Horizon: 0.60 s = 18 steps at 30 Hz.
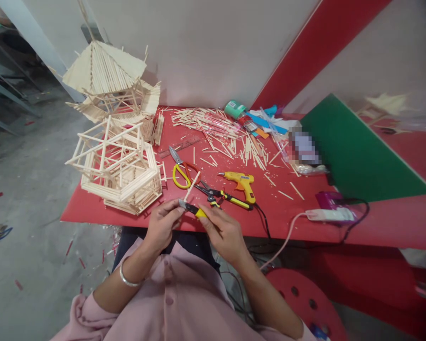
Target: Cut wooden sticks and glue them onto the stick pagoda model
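My right hand (225, 232) is closed round the yellow and black handle of a utility knife (190, 208), whose blade end points left. The fingers of my left hand (165, 220) pinch a thin wooden stick (191, 187) that slants up and away over the red table. The blade meets the stick at my left fingertips; the exact contact is too small to make out. Just beyond my hands lie scissors (181, 173) with yellow and red handles, black and yellow pliers (213, 193) and a yellow glue gun (241, 183).
At the left stand a hexagonal stick frame (113, 161) and a roofed stick model (106, 71). Loose sticks (213, 123) are heaped at the back near a green can (235, 109). A green board (358, 156) leans at right, beside a power strip (330, 215). A red stool (301, 303) is below.
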### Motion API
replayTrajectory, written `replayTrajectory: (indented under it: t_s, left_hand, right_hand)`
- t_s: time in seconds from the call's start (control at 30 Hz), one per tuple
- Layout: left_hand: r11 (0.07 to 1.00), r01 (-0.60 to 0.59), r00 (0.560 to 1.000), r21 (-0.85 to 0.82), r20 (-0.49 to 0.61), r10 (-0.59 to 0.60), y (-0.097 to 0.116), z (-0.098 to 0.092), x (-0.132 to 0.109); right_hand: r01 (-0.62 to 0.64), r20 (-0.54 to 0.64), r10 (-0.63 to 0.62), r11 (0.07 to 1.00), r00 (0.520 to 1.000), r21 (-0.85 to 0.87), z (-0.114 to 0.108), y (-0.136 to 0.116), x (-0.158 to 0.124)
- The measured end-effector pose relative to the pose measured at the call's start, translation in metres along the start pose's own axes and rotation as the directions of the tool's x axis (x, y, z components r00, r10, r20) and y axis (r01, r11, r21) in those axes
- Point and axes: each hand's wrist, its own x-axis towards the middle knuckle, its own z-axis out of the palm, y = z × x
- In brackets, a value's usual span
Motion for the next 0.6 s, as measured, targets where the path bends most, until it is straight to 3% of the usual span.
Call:
replayTrajectory:
  t_s: [0.23,0.6]
  left_hand:
    - [0.960,-0.221,0.970,0.169,-0.062,0.235,-0.013,-0.007,0.002]
    - [0.970,-0.234,0.965,0.064,-0.109,0.240,-0.021,-0.004,0.004]
  right_hand:
    - [0.066,-0.043,-0.069,0.996,0.997,-0.066,0.006,-0.002,-0.003]
    - [0.186,-0.135,-0.260,0.894,0.956,-0.408,0.007,-0.006,-0.002]
